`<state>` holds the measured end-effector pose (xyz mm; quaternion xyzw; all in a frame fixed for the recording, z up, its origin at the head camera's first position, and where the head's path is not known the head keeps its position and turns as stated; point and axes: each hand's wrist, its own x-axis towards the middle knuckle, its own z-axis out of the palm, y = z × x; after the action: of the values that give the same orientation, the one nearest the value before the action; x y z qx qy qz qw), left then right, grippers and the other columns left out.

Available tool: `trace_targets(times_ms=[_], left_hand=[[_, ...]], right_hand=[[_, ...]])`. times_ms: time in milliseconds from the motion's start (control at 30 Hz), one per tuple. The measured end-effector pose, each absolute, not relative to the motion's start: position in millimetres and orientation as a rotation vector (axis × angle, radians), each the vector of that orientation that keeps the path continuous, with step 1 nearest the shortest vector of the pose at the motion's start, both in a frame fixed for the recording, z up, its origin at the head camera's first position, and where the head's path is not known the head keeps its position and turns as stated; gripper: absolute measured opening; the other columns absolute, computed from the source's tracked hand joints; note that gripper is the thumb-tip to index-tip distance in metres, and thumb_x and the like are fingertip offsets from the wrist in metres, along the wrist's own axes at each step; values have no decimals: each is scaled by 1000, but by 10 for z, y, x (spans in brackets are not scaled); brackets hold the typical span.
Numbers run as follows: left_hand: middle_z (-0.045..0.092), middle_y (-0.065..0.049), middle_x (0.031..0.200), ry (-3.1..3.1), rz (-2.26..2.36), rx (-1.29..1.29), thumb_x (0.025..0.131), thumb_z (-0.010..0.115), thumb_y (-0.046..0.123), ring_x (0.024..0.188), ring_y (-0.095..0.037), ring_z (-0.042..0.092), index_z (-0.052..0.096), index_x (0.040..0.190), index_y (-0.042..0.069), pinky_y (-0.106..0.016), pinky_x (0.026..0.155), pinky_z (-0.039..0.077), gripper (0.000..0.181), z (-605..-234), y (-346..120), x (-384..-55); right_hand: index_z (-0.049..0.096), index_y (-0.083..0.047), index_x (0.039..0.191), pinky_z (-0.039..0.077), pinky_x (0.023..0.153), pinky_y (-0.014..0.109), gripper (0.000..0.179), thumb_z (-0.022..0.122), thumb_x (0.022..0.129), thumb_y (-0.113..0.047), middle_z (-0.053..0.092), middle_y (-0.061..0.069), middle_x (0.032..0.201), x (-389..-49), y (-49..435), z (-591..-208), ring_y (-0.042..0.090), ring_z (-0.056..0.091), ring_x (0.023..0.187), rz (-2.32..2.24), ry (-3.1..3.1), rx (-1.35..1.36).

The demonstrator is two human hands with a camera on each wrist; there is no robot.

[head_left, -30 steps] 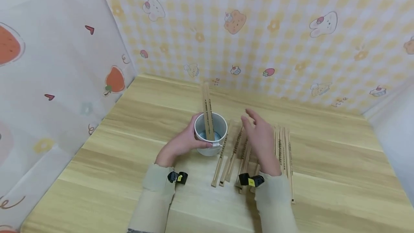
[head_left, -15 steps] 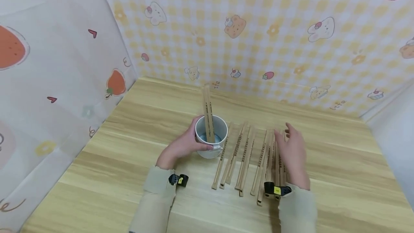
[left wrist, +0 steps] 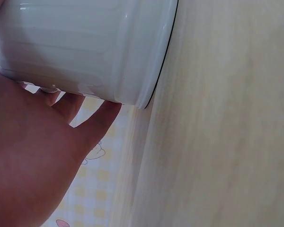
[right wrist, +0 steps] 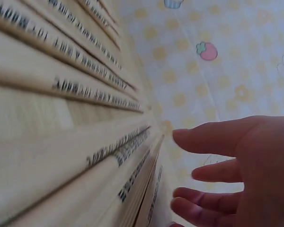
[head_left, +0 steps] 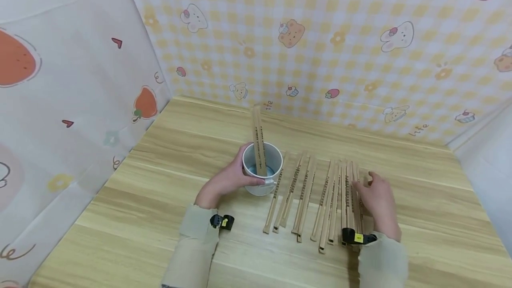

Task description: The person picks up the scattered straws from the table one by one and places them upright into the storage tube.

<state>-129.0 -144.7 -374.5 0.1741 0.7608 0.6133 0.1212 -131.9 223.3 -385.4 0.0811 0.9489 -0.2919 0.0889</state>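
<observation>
My left hand (head_left: 230,177) grips a white mug (head_left: 258,190) from its left side, the thumb lying by the handle at the rim. Two slim brown paper-wrapped sticks (head_left: 258,132) with printed lettering stand tilted in the mug. In the left wrist view, fingers (left wrist: 102,123) curl along the mug's wall (left wrist: 75,47), low near its base. My right hand (head_left: 378,194) is at the right end of a row of similar wrapped sticks (head_left: 303,194). In the right wrist view its thumb (right wrist: 203,137) and fingers are apart with nothing between them, beside the sticks (right wrist: 85,156).
A wood-grain table (head_left: 160,181) carries everything. Behind it hangs a yellow checked cloth (head_left: 312,57) with cartoon prints, and a white printed sheet (head_left: 88,70) stands on the left. Small black wrist cameras sit on both wrists.
My right hand has moved right across the row of wrapped sticks, to its right end, and lowered. My left hand and the mug have stayed in place.
</observation>
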Motion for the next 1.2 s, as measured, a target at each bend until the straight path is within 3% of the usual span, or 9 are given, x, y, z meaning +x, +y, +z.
trace_targets(times_ms=[233, 333, 567, 700, 967, 1200], left_hand=[[33, -11, 132, 2231, 1785, 486, 66, 77, 10, 116, -30, 37, 14, 138, 16, -50, 96, 32, 96, -3738, -1465, -1267], [33, -9, 132, 2241, 1779, 475, 67, 77, 10, 116, -29, 38, 14, 138, 16, -49, 96, 33, 96, -3736, -1473, -1256], [33, -10, 132, 2249, 1777, 480, 67, 78, 10, 115, -31, 38, 14, 138, 16, -50, 95, 34, 96, -3735, -1465, -1255], [33, -11, 132, 2238, 1775, 516, 67, 78, 12, 115, -32, 39, 13, 139, 16, -50, 94, 35, 97, -3731, -1420, -1286], [33, -9, 132, 2194, 1799, 485, 65, 78, 8, 116, -32, 37, 12, 139, 16, -50, 96, 32, 99, -3766, -1408, -1327], [32, -10, 133, 2206, 1796, 470, 65, 78, 9, 117, -32, 36, 11, 139, 17, -50, 97, 31, 100, -3789, -1448, -1326]], right_hand=[[15, 11, 136, 48, 65, 40, 77, 53, 87, -34, 52, 30, 109, -1330, 2221, -3920, 32, 57, 84, -841, 2777, 170], [19, 11, 135, 48, 63, 39, 73, 55, 86, -31, 53, 29, 106, -1332, 2192, -3926, 31, 57, 82, -849, 2755, 162], [40, 10, 123, 44, 72, 47, 54, 53, 87, -29, 52, 30, 110, -1320, 2201, -3926, 39, 53, 92, -794, 2769, 159], [50, 6, 112, 44, 68, 44, 41, 51, 87, -27, 54, 28, 108, -1322, 2248, -3922, 38, 54, 90, -779, 2796, 204], [57, 2, 99, 41, 57, 33, 32, 53, 86, -27, 59, 16, 89, -1311, 2264, -3938, 25, 53, 74, -773, 2793, 246], [58, 1, 97, 41, 53, 28, 31, 50, 88, -27, 59, 12, 83, -1312, 2229, -3916, 21, 52, 69, -821, 2768, 264]])
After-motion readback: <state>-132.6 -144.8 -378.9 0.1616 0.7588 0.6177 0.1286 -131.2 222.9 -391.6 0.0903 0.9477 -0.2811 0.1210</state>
